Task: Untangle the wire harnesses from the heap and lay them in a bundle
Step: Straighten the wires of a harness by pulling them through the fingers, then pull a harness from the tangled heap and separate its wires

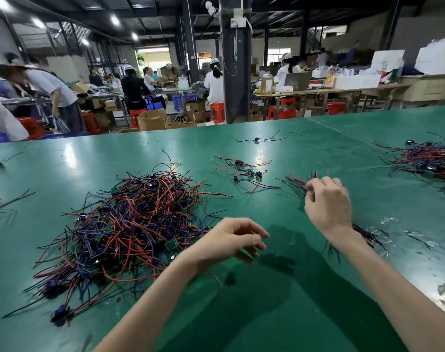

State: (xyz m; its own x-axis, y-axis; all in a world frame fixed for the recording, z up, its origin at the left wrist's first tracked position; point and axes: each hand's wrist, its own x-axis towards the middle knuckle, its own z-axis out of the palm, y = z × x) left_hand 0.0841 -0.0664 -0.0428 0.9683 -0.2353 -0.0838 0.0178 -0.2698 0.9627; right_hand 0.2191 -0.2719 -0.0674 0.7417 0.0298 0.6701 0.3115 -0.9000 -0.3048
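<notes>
Right hand point(328, 201) pinches the limp, light bundle point(296, 181); left hand point(231, 237) hangs loose, empty, beside the heap point(130, 224), likely snaggy, so draw from loose ends.

Two bare arms of the person wearing the camera. The left forearm point(150, 298) and the right forearm point(394, 278) are slim and uncovered from the near edge up to narrow wrists, and the wide lens stretches them long. The left hand point(231, 237) and the right hand point(328, 201) are bare too, with long, thin fingers point(257, 246). The fingernails are too small and blurred to describe.
</notes>
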